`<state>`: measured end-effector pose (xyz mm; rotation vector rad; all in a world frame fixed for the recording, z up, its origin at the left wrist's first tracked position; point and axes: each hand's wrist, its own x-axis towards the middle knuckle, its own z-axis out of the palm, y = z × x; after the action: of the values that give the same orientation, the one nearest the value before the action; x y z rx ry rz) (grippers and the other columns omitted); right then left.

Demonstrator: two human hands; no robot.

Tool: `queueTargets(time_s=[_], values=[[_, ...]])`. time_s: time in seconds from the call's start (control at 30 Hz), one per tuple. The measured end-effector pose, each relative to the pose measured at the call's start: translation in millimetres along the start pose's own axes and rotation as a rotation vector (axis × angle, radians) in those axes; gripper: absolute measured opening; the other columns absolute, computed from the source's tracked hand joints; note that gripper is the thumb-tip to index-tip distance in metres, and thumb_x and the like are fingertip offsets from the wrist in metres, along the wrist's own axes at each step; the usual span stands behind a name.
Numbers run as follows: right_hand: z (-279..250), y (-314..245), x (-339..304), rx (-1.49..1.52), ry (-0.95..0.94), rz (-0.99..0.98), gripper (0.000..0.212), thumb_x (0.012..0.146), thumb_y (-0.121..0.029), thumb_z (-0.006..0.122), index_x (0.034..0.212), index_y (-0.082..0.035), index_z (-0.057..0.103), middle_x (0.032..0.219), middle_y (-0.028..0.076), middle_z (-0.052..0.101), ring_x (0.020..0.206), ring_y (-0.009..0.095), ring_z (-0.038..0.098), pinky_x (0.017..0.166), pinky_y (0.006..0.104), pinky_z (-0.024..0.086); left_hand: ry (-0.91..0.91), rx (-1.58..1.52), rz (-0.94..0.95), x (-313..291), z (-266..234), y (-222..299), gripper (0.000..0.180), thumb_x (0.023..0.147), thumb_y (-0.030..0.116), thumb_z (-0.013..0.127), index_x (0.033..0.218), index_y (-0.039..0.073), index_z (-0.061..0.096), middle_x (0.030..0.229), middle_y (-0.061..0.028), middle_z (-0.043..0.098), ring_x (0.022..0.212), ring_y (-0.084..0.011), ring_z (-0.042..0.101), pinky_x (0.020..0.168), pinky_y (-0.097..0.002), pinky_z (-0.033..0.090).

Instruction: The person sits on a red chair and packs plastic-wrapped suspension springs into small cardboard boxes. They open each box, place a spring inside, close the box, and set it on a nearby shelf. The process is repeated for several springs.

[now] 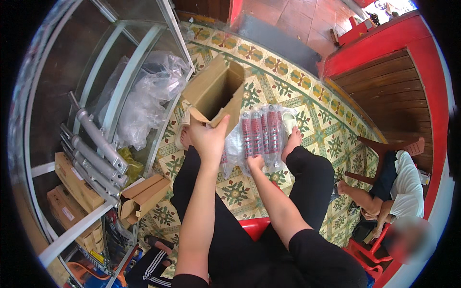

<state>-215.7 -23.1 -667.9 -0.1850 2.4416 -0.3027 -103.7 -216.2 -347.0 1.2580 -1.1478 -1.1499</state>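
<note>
My left hand (207, 139) grips the near edge of an open cardboard box (204, 91), holding it up and tilted with its dark hollow inside showing. On the tiled floor between my feet lie several red-spring shock absorbers (273, 132) in clear plastic wrap, side by side. My right hand (256, 163) is closed at the near end of one wrapped shock absorber (256, 134); its fingertips are partly hidden. More clear plastic (234, 144) lies left of that one, under the raised box's side.
A glass-and-metal cabinet (168, 29) at left holds plastic bags (153, 91), silver fork tubes (101, 139) and cardboard boxes (77, 182). An opened carton (144, 199) sits beside it. Another person (406, 192) sits at right near a red chair (370, 254). A red-framed wooden panel (384, 91) stands behind.
</note>
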Motion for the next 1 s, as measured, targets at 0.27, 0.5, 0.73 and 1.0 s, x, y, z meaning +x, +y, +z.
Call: queueTargets(time_s=[0.27, 0.5, 0.73, 1.0], values=[[-43, 39, 69, -0.189, 0.240, 0.372, 0.069, 0.069, -0.034, 0.075, 0.126, -0.005, 0.048, 0.128, 0.018, 0.052, 0.121, 0.035, 0.049, 0.100, 0.0498, 0.043, -0.060, 0.131, -0.134, -2, 24, -8, 0.045, 0.071, -0.002, 0.076, 0.111, -0.005, 0.056, 0.103, -0.0132, 0.067, 0.092, -0.0217, 0.066, 0.081, -0.0329, 0.051], [-28, 68, 124, -0.020, 0.094, 0.230, 0.074, 0.065, -0.034, 0.077, 0.126, -0.004, 0.048, 0.130, 0.020, 0.053, 0.120, 0.035, 0.052, 0.100, 0.0463, 0.044, -0.098, 0.143, -0.234, -10, 32, -16, 0.047, 0.072, -0.001, 0.076, 0.113, -0.007, 0.053, 0.102, -0.0125, 0.065, 0.090, -0.0200, 0.064, 0.082, -0.0332, 0.051], [-17, 88, 132, 0.022, -0.034, 0.176, 0.078, 0.061, -0.033, 0.079, 0.127, -0.004, 0.049, 0.131, 0.021, 0.053, 0.118, 0.034, 0.055, 0.100, 0.0428, 0.044, -0.123, 0.157, -0.406, -11, 35, -18, 0.041, 0.077, -0.004, 0.076, 0.113, -0.004, 0.056, 0.102, -0.0100, 0.065, 0.086, -0.0137, 0.064, 0.074, -0.0285, 0.051], [26, 20, 70, 0.252, -0.196, 0.130, 0.047, 0.066, -0.027, 0.073, 0.105, -0.003, 0.063, 0.097, 0.016, 0.070, 0.091, 0.032, 0.067, 0.081, 0.0409, 0.051, -0.159, 0.059, -0.294, -6, 40, -19, 0.046, 0.078, -0.006, 0.073, 0.118, -0.004, 0.051, 0.106, -0.0108, 0.064, 0.075, -0.0122, 0.064, 0.064, -0.0265, 0.053]])
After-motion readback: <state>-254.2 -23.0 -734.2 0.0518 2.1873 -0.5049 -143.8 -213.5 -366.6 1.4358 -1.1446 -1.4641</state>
